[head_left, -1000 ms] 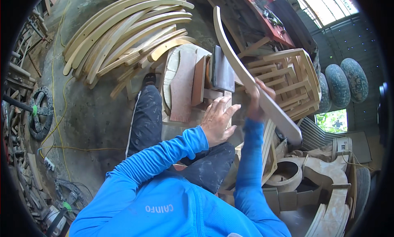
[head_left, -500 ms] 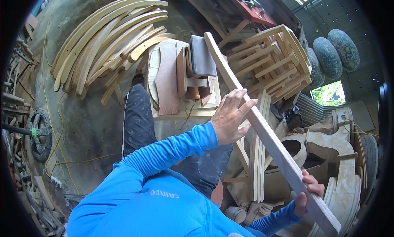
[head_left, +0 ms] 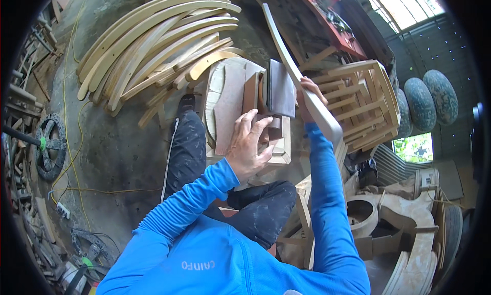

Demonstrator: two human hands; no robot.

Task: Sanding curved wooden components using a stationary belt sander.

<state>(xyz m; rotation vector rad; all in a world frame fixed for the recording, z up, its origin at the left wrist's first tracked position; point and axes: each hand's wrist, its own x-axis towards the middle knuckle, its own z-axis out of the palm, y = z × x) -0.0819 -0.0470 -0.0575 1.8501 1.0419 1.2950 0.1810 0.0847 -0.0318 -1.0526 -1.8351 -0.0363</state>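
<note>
My right hand (head_left: 310, 96) is wrapped around a long, slightly curved wooden slat (head_left: 291, 65), roughly at its middle. The slat slants away from me, its far tip up past the work stand and its near end over my right forearm. Beside it, on a wooden stand (head_left: 225, 100), sits a belt-sander-like device with a flat dark grey belt (head_left: 280, 88). My left hand (head_left: 248, 144) is over the near side of this device, fingers spread and holding nothing. Whether its fingertips touch the wooden frame, I cannot tell.
Many curved wooden slats (head_left: 148, 44) are heaped at the far left. Slatted wooden frames (head_left: 363, 106) stand stacked at the right, before large dark tyre-like rings (head_left: 420, 105). A yellow cord (head_left: 76, 157) crosses the floor at left. Carved wooden pieces (head_left: 409, 213) lie at lower right.
My right hand has moved from the slat's near end forward to its middle, and the slat has shifted away from me. My left hand has left the slat and come over to the sander.
</note>
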